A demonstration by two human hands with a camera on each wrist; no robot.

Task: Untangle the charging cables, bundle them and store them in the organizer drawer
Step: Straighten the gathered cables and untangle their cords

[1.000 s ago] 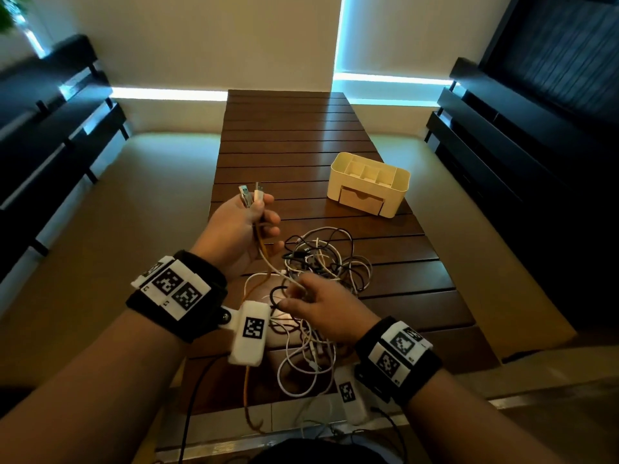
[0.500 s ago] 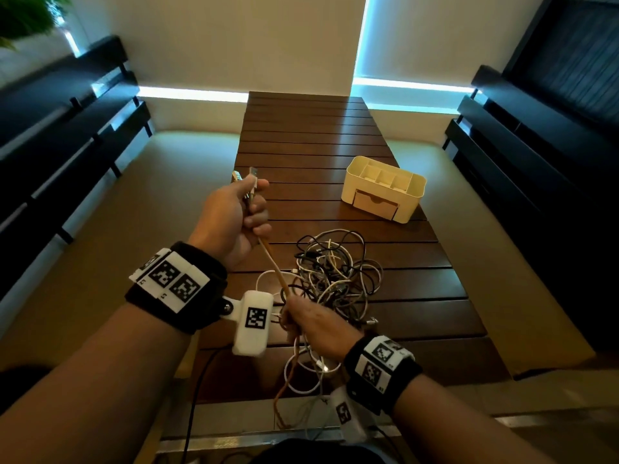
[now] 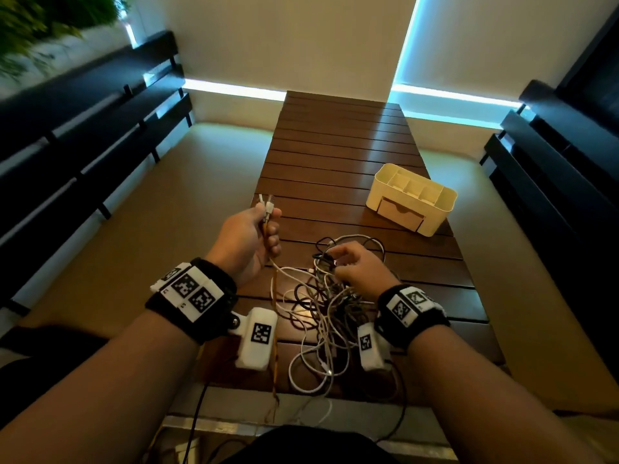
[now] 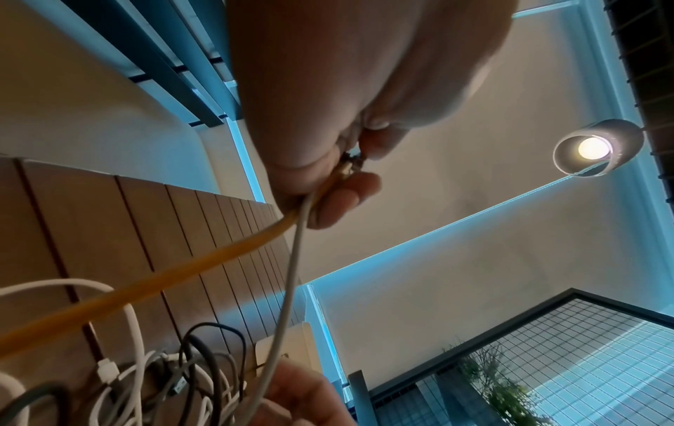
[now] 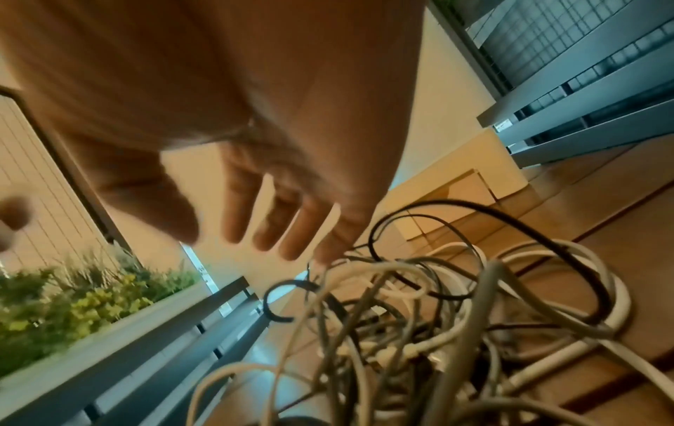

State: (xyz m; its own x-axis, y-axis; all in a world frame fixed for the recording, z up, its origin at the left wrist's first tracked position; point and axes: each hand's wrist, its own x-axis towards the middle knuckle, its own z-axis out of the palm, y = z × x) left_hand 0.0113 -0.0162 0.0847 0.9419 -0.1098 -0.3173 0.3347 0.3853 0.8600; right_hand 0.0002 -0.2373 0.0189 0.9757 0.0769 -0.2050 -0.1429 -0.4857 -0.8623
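My left hand [image 3: 270, 229] is raised over the table's left side and grips an orange cable [image 3: 274, 313] and a white cable [image 4: 291, 273] just below their plug ends [image 3: 266, 206], which stick up out of the fist. The orange cable hangs down past the table's front edge. A tangle of white, grey and black cables [image 3: 335, 296] lies on the wooden table [image 3: 335, 145]. My right hand [image 3: 338, 262] hovers over the top of the tangle, its fingers [image 5: 262, 230] spread and relaxed, holding nothing; the little finger touches the cables. The cream organizer [image 3: 412, 199] stands at the right, its drawer [image 3: 400, 212] closed.
Dark slatted benches run along both sides of the table, left [image 3: 83, 135] and right [image 3: 552, 169]. A plant [image 3: 40, 18] sits at the far left. The far half of the slatted table holds no objects. Thin black leads [image 3: 197, 413] hang below the front edge.
My right hand has let go of the orange cable near the table's front edge and moved forward onto the top of the tangle. My left hand keeps its grip on the plug ends.
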